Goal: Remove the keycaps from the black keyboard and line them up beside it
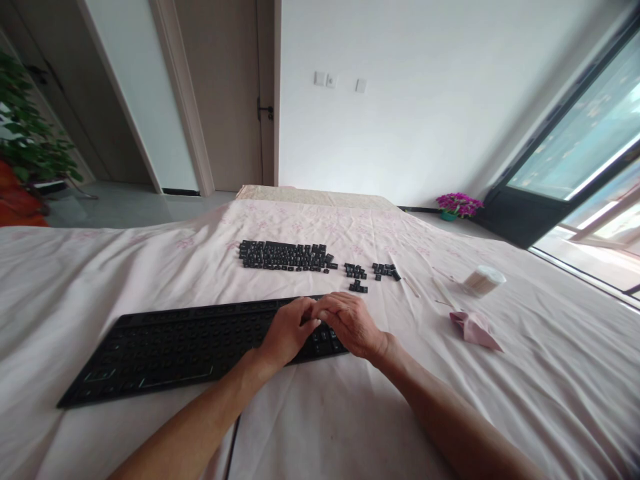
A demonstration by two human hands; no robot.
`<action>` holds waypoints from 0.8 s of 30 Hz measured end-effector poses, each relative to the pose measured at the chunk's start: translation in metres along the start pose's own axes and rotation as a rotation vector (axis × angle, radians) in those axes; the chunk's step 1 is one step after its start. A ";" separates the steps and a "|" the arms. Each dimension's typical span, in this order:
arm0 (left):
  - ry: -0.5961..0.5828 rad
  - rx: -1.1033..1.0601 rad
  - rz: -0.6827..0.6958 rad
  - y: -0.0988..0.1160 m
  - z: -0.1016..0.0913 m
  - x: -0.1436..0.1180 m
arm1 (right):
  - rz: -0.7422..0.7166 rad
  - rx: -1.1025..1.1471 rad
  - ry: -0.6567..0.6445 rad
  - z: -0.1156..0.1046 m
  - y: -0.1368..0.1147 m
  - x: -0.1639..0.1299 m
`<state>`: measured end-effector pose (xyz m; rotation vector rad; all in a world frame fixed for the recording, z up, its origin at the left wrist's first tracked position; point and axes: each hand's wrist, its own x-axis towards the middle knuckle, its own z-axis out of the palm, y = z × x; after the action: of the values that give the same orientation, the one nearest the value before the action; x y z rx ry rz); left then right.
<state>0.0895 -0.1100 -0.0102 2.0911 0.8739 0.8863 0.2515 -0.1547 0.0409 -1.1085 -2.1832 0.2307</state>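
Observation:
A black keyboard (pixel 185 343) lies at a slant on the pale pink bedsheet, with most of its keycaps off on the left and middle. Over its right end, my left hand (pixel 287 331) and my right hand (pixel 353 325) meet, fingers curled and fingertips together. Whatever is between those fingertips is hidden. Some keys still sit on the keyboard just under my hands. Beyond the keyboard, loose black keycaps (pixel 283 256) are laid out in rows, and smaller keycap groups (pixel 356 271) lie to their right.
On the right stand a clear tub of cotton swabs (pixel 485 280) and a crumpled pink cloth (pixel 474 330). A thin stick (pixel 411 287) lies near the keycaps. The keyboard's cable (pixel 233 440) runs toward me. Magenta flowers (pixel 459 205) stand on the floor by the glass door.

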 end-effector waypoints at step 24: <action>0.126 -0.279 -0.134 -0.002 0.004 -0.001 | 0.331 -0.169 -0.081 0.005 0.017 -0.008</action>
<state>0.0917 -0.1108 -0.0146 1.7333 0.8888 1.0130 0.2626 -0.1494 0.0253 -1.5811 -2.1093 0.2418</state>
